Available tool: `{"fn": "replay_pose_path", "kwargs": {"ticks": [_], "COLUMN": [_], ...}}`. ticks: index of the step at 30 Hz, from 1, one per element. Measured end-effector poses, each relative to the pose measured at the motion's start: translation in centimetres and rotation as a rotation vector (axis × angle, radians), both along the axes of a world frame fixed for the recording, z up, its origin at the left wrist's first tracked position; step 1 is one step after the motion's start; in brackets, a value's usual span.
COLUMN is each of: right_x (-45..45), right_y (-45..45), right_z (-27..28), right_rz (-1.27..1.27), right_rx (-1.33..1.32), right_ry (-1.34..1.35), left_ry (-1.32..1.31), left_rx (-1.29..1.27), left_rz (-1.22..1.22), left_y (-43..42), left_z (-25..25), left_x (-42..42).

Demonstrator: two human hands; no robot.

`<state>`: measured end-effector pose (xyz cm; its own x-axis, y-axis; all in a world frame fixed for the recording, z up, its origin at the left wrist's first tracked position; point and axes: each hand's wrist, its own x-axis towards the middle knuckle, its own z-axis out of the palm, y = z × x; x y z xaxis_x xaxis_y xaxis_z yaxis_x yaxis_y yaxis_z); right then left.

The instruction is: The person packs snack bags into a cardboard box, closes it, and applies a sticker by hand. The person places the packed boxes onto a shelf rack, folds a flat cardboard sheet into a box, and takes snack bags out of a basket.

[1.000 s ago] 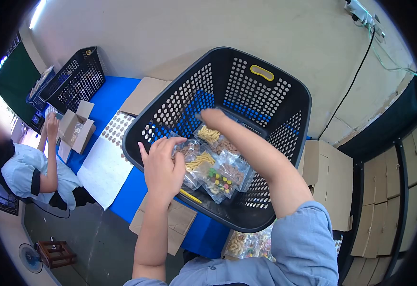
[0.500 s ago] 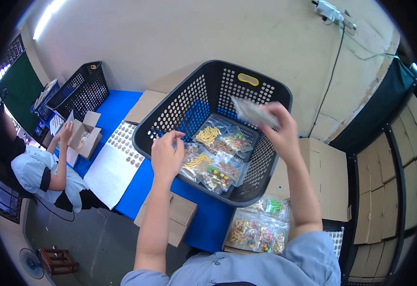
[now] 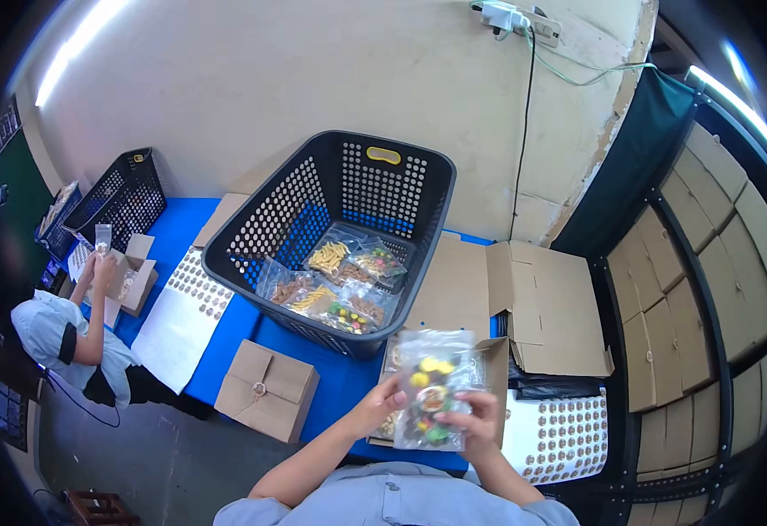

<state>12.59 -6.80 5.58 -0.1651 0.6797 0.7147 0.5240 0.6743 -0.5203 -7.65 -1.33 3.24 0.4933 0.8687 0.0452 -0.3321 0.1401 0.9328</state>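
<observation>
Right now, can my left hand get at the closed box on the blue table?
Probably yes: nothing visible blocks the left hand from the closed box, though it may need to release its bag first.

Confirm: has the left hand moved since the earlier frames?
Yes. Against the black basket, the left hand moved from its near-left rim rightward, toward the wearer.

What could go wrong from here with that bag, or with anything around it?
The clear bag, held at its sides by the left hand and right hand, might slip. Lowered, it could snag on the open box beneath. The closed box sits near the front edge of the table; a bump might tip it off.
</observation>
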Motion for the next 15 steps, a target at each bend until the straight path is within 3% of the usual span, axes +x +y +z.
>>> {"fn": "replay_pose_path", "kwargs": {"ticks": [3,4,5,7,8,11,12,15], "right_x": [-0.4,-0.2,-0.6,-2.3,-0.5,-2.2,-1.3,-1.8], "right_y": [-0.7,-0.2,-0.1,0.2,0.4,-0.5,-0.9,-1.0], "right_z": [0.2,-0.4,-0.4,1.8,0.6,-0.5,-1.6,-2.0], "right_rz": [-0.002,0.042,0.068,0.010,0.259,0.241,0.202,0.229], "right_rx": [-0.099,-0.093,-0.088,-0.357,-0.574,-0.687,-0.981,-0.929], "right_ry": [-0.141,0.038,0.041,0.665,0.802,0.634,0.613,0.732], "left_ry": [-0.008,-0.136,-0.135,0.042,0.040,0.087,0.114,0.114], "left_rx": [-0.175,-0.257,-0.250,-0.052,-0.071,-0.054,0.065,0.044], "left_rz": [-0.113,-0.018,0.008,0.116,0.053,-0.039,0.039,-0.005], "left_y": [0.4,-0.1,-0.3,-0.5,-0.8,-3.0,-3.5,-3.9], "left_z": [-0.4,1.2,1.2,0.9,1.0,2.3,1.0,-0.3], "left_x": [0.5,0.7,0.6,0.1,-0.1,0.2,0.8,0.6]}}
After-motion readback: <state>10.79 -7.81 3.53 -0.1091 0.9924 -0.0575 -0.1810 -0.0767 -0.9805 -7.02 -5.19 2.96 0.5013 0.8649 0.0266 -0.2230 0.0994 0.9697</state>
